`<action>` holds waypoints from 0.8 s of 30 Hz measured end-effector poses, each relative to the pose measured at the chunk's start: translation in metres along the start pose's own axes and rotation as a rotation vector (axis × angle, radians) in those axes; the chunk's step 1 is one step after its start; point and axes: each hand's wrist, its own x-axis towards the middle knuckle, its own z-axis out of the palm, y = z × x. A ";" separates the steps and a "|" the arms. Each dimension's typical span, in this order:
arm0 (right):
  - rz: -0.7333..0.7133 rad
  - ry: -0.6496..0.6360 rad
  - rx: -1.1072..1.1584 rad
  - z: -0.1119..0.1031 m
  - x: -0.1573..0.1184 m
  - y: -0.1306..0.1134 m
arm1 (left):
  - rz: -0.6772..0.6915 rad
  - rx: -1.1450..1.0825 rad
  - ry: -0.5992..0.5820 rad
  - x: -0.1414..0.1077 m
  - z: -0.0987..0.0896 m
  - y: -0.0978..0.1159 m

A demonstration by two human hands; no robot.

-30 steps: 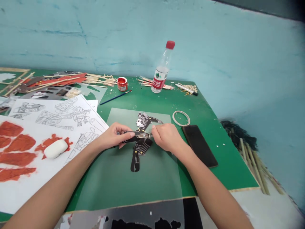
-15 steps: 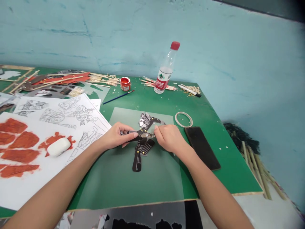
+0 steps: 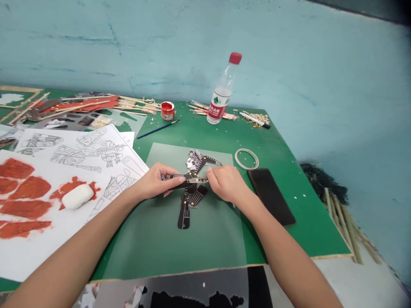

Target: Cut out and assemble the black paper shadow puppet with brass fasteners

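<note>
Phone (image 3: 271, 196) and tape ring (image 3: 247, 168) lie just beside my right hand (image 3: 226, 183), its fingers curled on a small metal tool (image 3: 198, 180). My left hand (image 3: 157, 183) pinches a black piece (image 3: 186, 185) over the puppet (image 3: 184, 214) on a clear sheet (image 3: 212, 244). Papers (image 3: 105, 188) crowd my left arm; brush (image 3: 157, 129), paint jar (image 3: 168, 113) and bottle (image 3: 215, 112) sit farther back on the surface (image 3: 308, 231).
</note>
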 end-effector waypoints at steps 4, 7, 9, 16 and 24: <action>0.009 0.028 0.032 -0.001 0.001 0.002 | 0.019 -0.127 0.015 0.002 -0.003 -0.003; 0.011 0.085 0.102 -0.004 0.001 0.006 | 0.090 -0.351 0.025 0.002 -0.008 -0.004; 0.015 0.140 0.170 -0.007 0.000 0.007 | 0.172 -0.434 0.119 0.001 -0.010 -0.004; 0.095 0.296 0.428 -0.014 -0.005 0.000 | 0.375 -0.321 0.396 0.001 0.027 0.011; 0.120 0.423 0.326 -0.003 -0.003 -0.004 | 0.228 -0.451 0.285 0.036 0.114 0.049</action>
